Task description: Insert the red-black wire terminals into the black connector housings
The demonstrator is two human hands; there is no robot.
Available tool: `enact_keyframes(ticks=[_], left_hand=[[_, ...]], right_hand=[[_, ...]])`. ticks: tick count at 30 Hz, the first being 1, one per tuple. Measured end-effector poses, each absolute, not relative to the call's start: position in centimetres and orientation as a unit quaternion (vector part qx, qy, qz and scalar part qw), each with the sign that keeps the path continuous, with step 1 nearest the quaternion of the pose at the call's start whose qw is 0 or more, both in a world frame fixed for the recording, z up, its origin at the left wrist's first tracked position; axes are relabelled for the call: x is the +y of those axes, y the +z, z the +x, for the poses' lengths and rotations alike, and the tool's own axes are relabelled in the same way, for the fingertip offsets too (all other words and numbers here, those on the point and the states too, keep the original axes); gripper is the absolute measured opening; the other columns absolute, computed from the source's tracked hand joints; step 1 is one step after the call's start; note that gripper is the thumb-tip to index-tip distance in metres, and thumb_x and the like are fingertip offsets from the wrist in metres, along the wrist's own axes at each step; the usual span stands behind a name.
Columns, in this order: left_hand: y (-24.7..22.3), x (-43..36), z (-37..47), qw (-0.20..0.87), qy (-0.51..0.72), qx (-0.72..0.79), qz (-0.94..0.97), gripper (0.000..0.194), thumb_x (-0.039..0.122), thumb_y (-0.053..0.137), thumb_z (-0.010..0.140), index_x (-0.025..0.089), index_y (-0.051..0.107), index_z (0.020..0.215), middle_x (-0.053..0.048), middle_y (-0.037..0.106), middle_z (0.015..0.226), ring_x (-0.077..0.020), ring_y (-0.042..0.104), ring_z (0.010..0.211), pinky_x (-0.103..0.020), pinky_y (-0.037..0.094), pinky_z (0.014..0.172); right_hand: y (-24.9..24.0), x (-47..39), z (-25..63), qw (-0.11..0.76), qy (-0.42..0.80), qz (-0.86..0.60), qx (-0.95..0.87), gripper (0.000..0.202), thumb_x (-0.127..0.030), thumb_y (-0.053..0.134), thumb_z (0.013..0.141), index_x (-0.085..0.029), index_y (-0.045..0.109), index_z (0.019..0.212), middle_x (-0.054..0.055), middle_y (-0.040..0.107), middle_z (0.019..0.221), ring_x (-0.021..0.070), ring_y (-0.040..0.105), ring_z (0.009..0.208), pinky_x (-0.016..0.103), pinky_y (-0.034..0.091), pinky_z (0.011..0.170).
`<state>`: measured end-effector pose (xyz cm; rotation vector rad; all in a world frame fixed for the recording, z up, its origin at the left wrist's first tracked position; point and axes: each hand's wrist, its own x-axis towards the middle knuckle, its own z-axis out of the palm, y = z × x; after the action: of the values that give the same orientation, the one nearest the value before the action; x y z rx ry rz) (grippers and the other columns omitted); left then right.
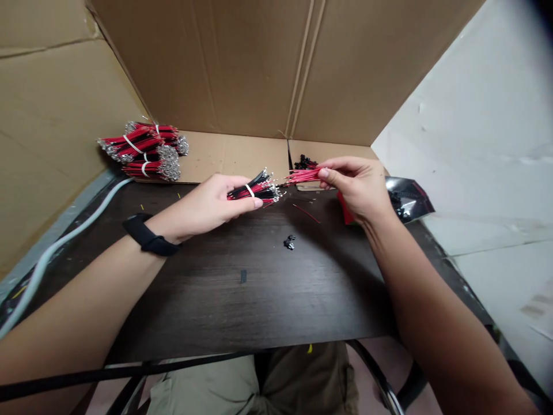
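My left hand, with a black band on its wrist, is closed round a bundle of red and black wires tied with a white band. The bundle's silvery ends point right. To its right, my right hand pinches a thin bunch of red wires whose free ends point left, close to the tied bundle. Behind this bunch, small black pieces with red wires lie on the cardboard. A single red wire rests on the dark table between the hands, and a few small black and silvery parts lie nearer to me.
Several tied red and black bundles are stacked at the back left on cardboard. A plastic bag with dark parts and a red item sit beyond my right wrist. Cardboard walls enclose the dark table. A pale cable runs along the left.
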<state>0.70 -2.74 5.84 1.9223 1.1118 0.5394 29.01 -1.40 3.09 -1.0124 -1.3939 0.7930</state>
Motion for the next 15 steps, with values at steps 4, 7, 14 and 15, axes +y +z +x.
enact_keyframes(ticks=[4,7,14,15], left_hand=[[5.7,-1.7,-0.2,0.353,0.222,0.446,0.792,0.033,0.037,0.071,0.089,0.018,0.075,0.116,-0.004,0.075,0.099,-0.0177,0.062,0.08,-0.029,0.046,0.074],[4.9,-0.7,-1.4,0.286,0.227,0.468,0.805,0.039,0.039,0.071,0.087,0.018,0.074,0.12,-0.008,0.077,0.116,-0.0243,0.068,0.098,-0.035,0.05,0.087],[3.6,1.2,-4.0,0.101,0.141,0.551,0.816,0.054,0.049,0.067,0.085,0.017,0.073,0.128,-0.017,0.077,0.119,-0.0379,0.07,0.106,-0.046,0.049,0.093],[3.4,1.3,-4.2,0.101,0.142,0.555,0.813,0.055,0.049,0.067,0.084,0.018,0.074,0.128,-0.018,0.077,0.119,-0.0389,0.069,0.107,-0.047,0.049,0.093]], right_hand=[[3.2,-1.5,28.8,0.569,0.352,-0.453,-0.589,0.018,-0.033,0.091,0.071,-0.021,0.083,0.081,0.001,0.074,0.07,0.0126,0.065,0.063,0.03,0.059,0.065],[3.1,-1.4,28.7,0.572,0.365,-0.452,-0.58,0.015,-0.029,0.09,0.072,-0.02,0.083,0.081,0.001,0.075,0.072,0.0116,0.065,0.062,0.029,0.059,0.064],[2.3,-1.1,29.0,0.559,0.39,-0.47,-0.56,0.016,-0.028,0.09,0.072,-0.019,0.083,0.082,0.002,0.075,0.073,0.0119,0.064,0.063,0.029,0.058,0.062],[2.2,-1.1,29.0,0.556,0.394,-0.47,-0.561,0.017,-0.029,0.09,0.072,-0.019,0.083,0.083,0.002,0.075,0.074,0.0121,0.064,0.064,0.029,0.058,0.063]])
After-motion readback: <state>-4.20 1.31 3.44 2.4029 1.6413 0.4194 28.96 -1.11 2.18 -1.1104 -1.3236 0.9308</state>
